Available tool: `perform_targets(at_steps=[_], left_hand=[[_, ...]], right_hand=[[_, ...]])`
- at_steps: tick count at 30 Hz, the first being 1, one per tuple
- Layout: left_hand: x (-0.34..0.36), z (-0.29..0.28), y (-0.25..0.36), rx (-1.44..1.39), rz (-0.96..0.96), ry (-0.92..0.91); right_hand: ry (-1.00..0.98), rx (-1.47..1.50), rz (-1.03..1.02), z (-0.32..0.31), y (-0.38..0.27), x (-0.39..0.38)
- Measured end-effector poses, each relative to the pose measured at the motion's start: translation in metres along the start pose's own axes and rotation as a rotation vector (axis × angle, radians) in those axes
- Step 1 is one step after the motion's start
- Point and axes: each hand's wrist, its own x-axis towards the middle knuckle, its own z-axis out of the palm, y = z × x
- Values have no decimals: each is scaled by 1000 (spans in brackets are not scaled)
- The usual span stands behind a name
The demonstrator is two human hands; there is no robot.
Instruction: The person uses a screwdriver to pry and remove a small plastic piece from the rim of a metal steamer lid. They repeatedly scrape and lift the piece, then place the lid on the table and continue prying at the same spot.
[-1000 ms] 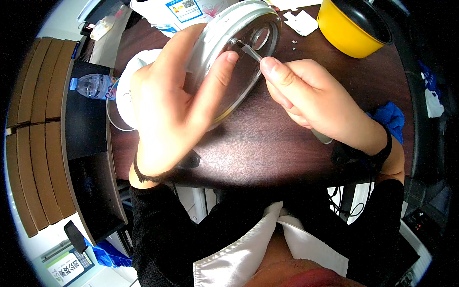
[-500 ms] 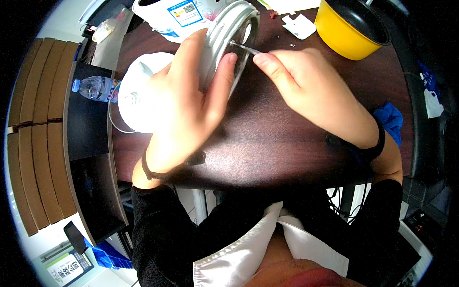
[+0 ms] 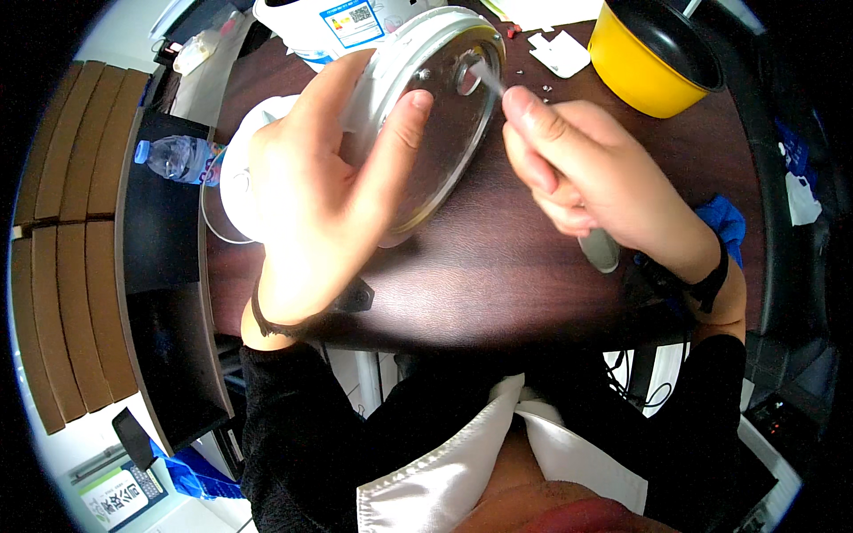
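My left hand [image 3: 329, 169] grips a round lid [image 3: 444, 133] with a white rim and a clear middle, thumb lying over its face. The lid is tilted up on edge, its clear side toward my right hand. In my right hand [image 3: 586, 160] is a slim metal tool [image 3: 489, 78], blurred at the tip, its rounded grey-green end [image 3: 601, 250] showing below the fist. The tip is at a small round fitting [image 3: 467, 73] near the lid's upper edge; whether they touch I cannot tell. Partly hidden behind my left hand lies a white rounded object [image 3: 244, 173].
A yellow pot [image 3: 644, 75] with a black inside stands at the back right, beside a white plastic piece [image 3: 562, 55] and small bits. Behind the lid is a white appliance [image 3: 298, 27]. A water bottle [image 3: 178, 160] lies left; blue cloth [image 3: 721, 222] lies right.
The lid has turned, showing more of its clear face. My right hand has moved slightly right and rotated, so the tool's grey-green end now shows; its tip has shifted right and up.
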Motion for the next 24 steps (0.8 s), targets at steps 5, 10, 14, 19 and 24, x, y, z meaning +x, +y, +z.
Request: perform_targets(at_steps=[5,10,14,19,24], left_hand=[[-1,3,3,19,11,-15],[-5,3,7,17,23,-10],[-4,3,6,19,49,12],[-3,3,7,44,97,29],[-1,-1,8,57,123,20]], right_hand=[[-43,98,60,5,7,5],[-25,76,69,10,5,5],[-47,94,75,10,5,3],[-41,125,69,10,9,3],[-18,95,84,11,9,2]])
